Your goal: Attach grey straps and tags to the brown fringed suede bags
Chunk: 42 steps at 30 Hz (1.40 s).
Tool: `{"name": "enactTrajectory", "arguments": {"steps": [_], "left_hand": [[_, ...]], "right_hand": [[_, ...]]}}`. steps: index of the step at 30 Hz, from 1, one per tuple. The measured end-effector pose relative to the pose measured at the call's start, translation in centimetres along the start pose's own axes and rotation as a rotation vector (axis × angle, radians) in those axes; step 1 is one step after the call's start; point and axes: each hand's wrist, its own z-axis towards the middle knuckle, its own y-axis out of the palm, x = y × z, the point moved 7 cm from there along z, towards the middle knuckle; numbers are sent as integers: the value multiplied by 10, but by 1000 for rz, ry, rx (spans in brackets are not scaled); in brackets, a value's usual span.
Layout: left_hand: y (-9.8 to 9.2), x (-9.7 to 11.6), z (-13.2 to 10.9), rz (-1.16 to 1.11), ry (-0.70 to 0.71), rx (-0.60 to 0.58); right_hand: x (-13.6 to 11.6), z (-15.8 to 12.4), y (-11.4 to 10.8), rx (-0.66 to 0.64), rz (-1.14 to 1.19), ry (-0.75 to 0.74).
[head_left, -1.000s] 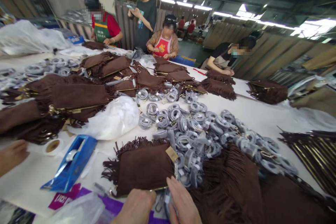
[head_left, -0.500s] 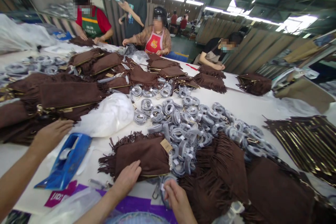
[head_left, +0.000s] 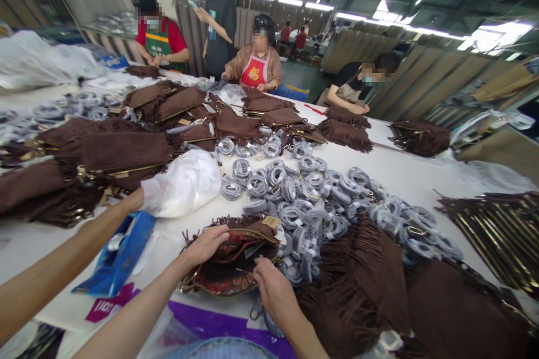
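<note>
A brown fringed bag point(head_left: 223, 286) lies in front of me with its zip mouth gaping, and a dark red patterned lining shows inside. My left hand point(head_left: 208, 244) grips its far upper edge, thumb toward the opening. At the right end of the mouth, my right hand point(head_left: 273, 286) is closed, fingertips pinching the bag's edge near the zip. A tan tag point(head_left: 272, 221) hangs at the bag's upper right corner. Below my right hand, a wrapped coiled strap point(head_left: 272, 322) with a metal clip lies partly hidden.
A co-worker's arm point(head_left: 105, 224) reaches in from the left to a white plastic bag point(head_left: 185, 182). Beside it lies a blue tape dispenser point(head_left: 118, 255). Many coiled grey straps point(head_left: 290, 216) are heaped beyond my hands; brown fringed bags point(head_left: 357, 286) are piled right. Several people work across the table.
The brown bag was closed and flat; now its mouth is spread. My right hand has moved up from the coiled strap to the bag. The co-worker's hand moved to the white plastic.
</note>
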Motion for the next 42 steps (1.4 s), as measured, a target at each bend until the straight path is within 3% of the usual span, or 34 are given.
{"name": "enactTrajectory", "arguments": {"steps": [4, 7, 14, 17, 20, 23, 26, 29, 31, 33, 37, 42], "left_hand": [[3, -16, 8, -145, -47, 12], [7, -27, 12, -234, -80, -6], [19, -31, 14, -351, -111, -132], [19, -26, 14, -293, -104, -163], [16, -18, 14, -160, -98, -155], [12, 2, 12, 17, -90, -91], [17, 40, 3, 153, -48, 33], [43, 91, -10, 356, 243, 67], [68, 111, -18, 564, 481, 52], [81, 107, -16, 723, 535, 80], [71, 69, 8, 693, 312, 139], [67, 47, 38, 467, 235, -83]], "right_hand": [[11, -4, 15, -132, -177, 17], [11, -7, 13, -138, -164, -4], [-5, 6, -18, 82, -200, -101], [2, 19, -22, 148, -208, -110], [17, 32, -30, 234, -19, -101], [34, 41, -40, 316, 190, -46], [40, 45, -45, 332, 259, -8], [42, 43, -45, 328, 329, 17], [44, 40, -45, 323, 366, 33], [51, 34, -43, 310, 442, 80], [71, 20, -29, 249, 748, 245], [83, 15, -15, 232, 928, 341]]}}
